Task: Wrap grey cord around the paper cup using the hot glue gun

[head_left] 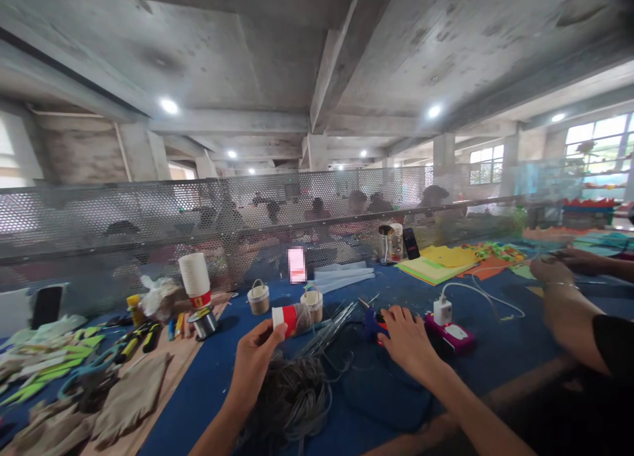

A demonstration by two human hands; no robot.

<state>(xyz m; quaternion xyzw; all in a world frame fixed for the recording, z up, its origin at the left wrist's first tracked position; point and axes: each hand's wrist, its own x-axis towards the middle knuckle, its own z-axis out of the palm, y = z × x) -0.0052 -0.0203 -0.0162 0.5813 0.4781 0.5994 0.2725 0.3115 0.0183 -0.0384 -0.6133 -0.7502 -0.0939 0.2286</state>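
Note:
My left hand [262, 350] grips a red and white paper cup [284, 320], tilted on its side, with grey cord wound round its far end. My right hand [409, 340] is closed over a blue and red hot glue gun [370, 324] on the table, its nozzle pointing up and left. Thin clear sticks [334, 327] lie in a bundle between my hands. Below the cup is a heap of loose grey cord [297, 396]. Two small pale buckets with handles stand behind: one bucket [258, 299] to the left, another bucket [312, 304] partly hidden by the held cup.
Stacked paper cups [194, 277] stand at left near a wire spool [204, 324], scissors [89, 370] and gloves [131, 396]. At right are a magenta power strip [453, 334] with a white charger [442, 309], coloured sheets [440, 263] and a co-worker's hands [555, 277]. A perforated screen [238, 211] runs behind.

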